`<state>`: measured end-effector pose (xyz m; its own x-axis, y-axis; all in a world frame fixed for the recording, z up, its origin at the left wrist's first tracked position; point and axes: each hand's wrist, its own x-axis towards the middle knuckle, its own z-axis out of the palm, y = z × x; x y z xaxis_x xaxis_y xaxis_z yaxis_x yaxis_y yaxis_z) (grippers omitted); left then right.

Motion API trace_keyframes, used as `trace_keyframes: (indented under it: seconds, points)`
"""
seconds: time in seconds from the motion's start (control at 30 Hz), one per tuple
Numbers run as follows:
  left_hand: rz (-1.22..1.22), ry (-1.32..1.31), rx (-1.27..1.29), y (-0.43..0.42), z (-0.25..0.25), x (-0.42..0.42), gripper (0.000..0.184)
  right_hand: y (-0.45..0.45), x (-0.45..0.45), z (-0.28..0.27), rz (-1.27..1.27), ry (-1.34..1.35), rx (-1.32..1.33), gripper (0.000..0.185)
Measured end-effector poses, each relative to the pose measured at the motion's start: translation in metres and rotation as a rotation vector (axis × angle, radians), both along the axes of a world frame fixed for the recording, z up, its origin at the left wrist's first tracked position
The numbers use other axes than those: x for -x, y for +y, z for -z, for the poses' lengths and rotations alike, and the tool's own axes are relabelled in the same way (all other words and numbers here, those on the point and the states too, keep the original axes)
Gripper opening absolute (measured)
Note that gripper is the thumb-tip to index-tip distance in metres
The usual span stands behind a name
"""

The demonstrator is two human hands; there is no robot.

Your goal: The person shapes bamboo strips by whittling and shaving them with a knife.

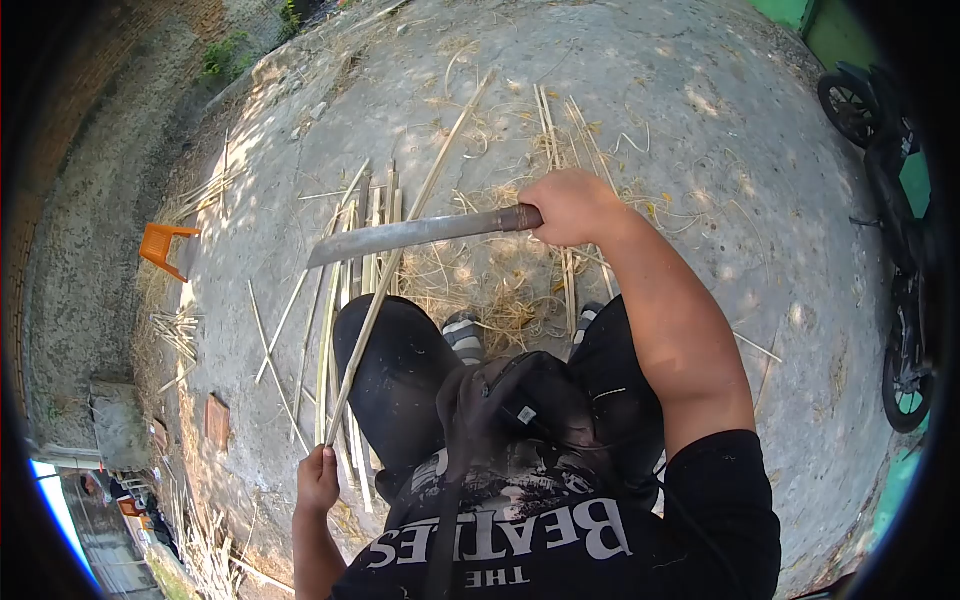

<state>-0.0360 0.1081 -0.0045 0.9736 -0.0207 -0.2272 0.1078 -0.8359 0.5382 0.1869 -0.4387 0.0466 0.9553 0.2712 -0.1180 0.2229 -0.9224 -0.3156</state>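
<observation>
My right hand (573, 205) is closed around the dark handle of a machete (420, 233), its long blade pointing left. Down at the left, my left hand (318, 482) pinches the near end of a long pale bamboo strip (440, 155). This strip slants up and away past my left knee, and the blade crosses it partway along. Under and beside it, several more bamboo strips (325, 340) lie on the ground by my left leg. Two or three thin strips (548, 130) lie beyond my right hand.
Curly shavings (510, 300) litter the concrete ground (680, 130) between my feet. An orange plastic chair (160, 245) stands at the left, near a brick (216, 422). Bamboo piles (205, 550) lie at the lower left. A motorbike (890, 200) is parked along the right side.
</observation>
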Motion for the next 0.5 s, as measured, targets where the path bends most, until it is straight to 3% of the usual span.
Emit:
trace_keyframes:
  seconds: [0.1,0.17,0.27,0.37,0.5]
  points:
    - [-0.078,0.170,0.041,0.012,-0.002,0.002,0.053,0.011,0.001,-0.005,-0.078,0.014,0.064,0.016]
    - [-0.081,0.117,-0.001,0.012,-0.006,0.009,0.053,-0.010,-0.010,0.003,-0.067,0.055,0.026,0.017]
    - [-0.054,-0.006,-0.021,0.017,-0.003,0.016,0.049,-0.050,-0.023,0.019,0.360,0.064,-0.077,0.021]
    - [-0.051,-0.030,-0.027,0.015,-0.002,0.010,0.046,-0.057,-0.021,0.020,0.485,0.067,-0.131,0.023]
    - [-0.026,-0.065,-0.048,0.013,-0.002,0.002,0.046,-0.041,-0.014,0.019,0.371,-0.028,-0.132,0.015]
